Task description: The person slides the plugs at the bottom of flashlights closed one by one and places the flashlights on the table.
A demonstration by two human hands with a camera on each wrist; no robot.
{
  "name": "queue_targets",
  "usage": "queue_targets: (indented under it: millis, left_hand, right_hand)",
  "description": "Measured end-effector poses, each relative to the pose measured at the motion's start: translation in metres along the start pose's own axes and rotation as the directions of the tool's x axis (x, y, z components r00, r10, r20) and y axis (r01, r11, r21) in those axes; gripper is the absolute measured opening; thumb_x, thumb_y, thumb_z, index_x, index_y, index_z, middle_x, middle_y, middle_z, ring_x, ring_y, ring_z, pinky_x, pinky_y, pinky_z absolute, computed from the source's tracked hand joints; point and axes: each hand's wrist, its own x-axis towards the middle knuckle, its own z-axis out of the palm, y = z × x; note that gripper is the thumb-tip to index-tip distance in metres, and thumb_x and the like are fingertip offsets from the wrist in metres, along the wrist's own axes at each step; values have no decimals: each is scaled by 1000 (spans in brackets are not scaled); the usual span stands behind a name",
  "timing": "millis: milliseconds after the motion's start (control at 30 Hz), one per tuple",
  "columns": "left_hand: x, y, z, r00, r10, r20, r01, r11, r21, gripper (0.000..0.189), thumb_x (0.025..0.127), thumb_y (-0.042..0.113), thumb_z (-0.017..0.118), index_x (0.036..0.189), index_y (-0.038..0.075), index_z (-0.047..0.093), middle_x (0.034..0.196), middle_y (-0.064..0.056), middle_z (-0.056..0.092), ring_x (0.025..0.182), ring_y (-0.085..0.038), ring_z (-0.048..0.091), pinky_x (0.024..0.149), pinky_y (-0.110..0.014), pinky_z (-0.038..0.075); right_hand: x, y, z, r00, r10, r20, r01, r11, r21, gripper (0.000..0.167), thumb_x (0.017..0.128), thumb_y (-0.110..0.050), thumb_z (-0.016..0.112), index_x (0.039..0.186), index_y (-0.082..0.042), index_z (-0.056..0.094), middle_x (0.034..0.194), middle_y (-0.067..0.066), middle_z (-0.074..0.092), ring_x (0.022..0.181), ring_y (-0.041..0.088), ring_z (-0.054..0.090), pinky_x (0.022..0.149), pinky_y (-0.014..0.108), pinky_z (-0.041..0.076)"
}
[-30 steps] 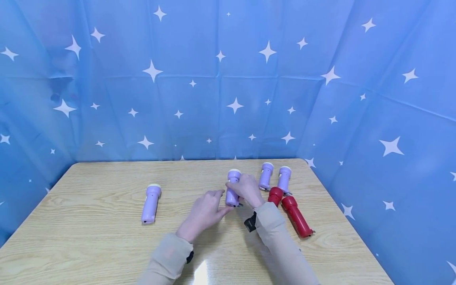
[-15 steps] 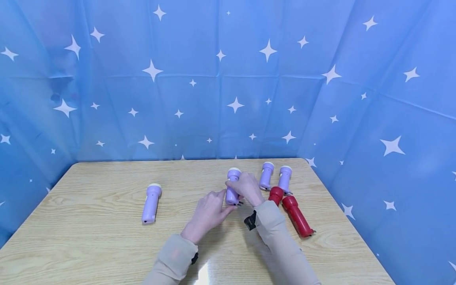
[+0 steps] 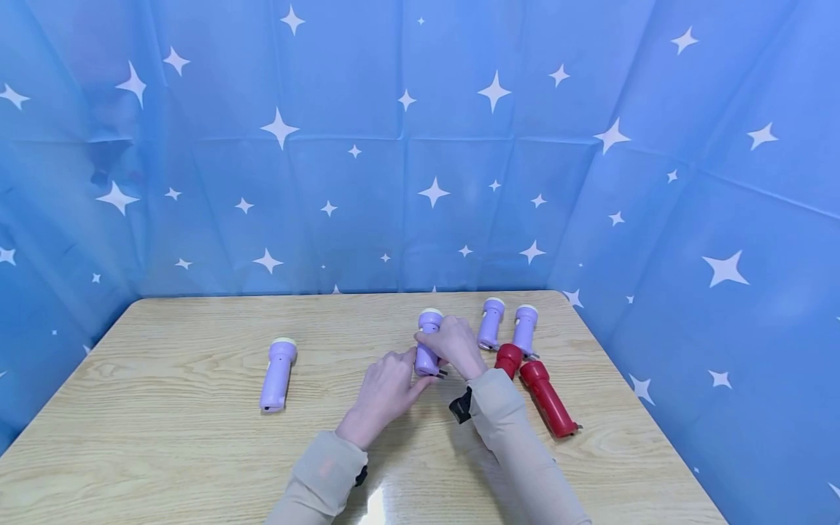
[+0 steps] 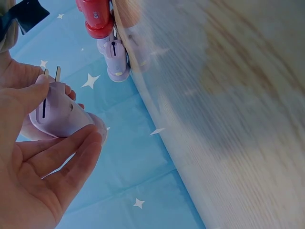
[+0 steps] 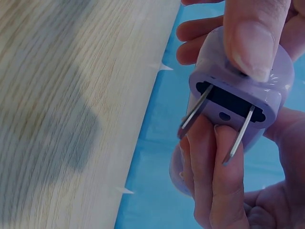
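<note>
My right hand [image 3: 456, 346] grips a purple flashlight [image 3: 426, 361] with a pale head, its head pointing away from me. At its tail my left hand [image 3: 387, 386] holds on too, thumb at the plug end and fingertips along the side of the body. Two metal plug prongs [image 5: 239, 136] stick out of a dark slot in the tail, seen close up in the right wrist view. A thumb presses on the casing just above that slot. In the left wrist view the flashlight's body [image 4: 62, 114] lies between the fingers of both hands, partly covered by them.
Another purple flashlight [image 3: 275, 375] lies on the wooden table [image 3: 164, 452] at left. To the right lie two more purple ones, a nearer [image 3: 491, 324] and a farther [image 3: 525, 328], beside a red flashlight [image 3: 547, 401] and another red flashlight [image 3: 508, 359] partly behind my arm. A starred blue curtain [image 3: 367, 182] hangs behind.
My left hand has shifted slightly right and up against the flashlight's tail. The plug prongs show more clearly at the tail now. My right hand has hardly moved.
</note>
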Motion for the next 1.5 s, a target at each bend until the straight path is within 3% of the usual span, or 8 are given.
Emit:
queue_targets:
  millis: [633, 933, 1500]
  left_hand:
    - [-1, 2, 1, 997, 22, -74, -18, 999, 44, 34, 80, 40, 72, 79, 8, 58, 59, -3, 55, 50, -15, 51, 42, -26, 37]
    - [-2, 2, -1, 995, 29, -98, -26, 999, 26, 33, 79, 36, 73, 75, 8, 58, 58, -3, 55, 47, -15, 49, 42, -25, 36]
    - [-2, 1, -2, 996, 32, -82, -30, 999, 27, 31, 79, 34, 74, 74, 8, 58, 57, -2, 56, 45, -16, 48, 42, -26, 37]
  right_hand:
    - [-4, -3, -1, 1000, -8, -20, 8, 1000, -13, 32, 79, -36, 71, 69, -7, 61, 60, 7, 63, 43, 13, 60, 38, 20, 40]
    - [-5, -5, 3, 1000, -1, -24, 1, 1000, 2, 31, 79, -33, 71, 71, -5, 61, 61, 7, 61, 44, 14, 60, 38, 19, 42]
    - [-9, -8, 5, 997, -20, -74, 16, 999, -52, 31, 78, -33, 71, 69, -5, 60, 62, 8, 60, 46, 15, 59, 38, 20, 43]
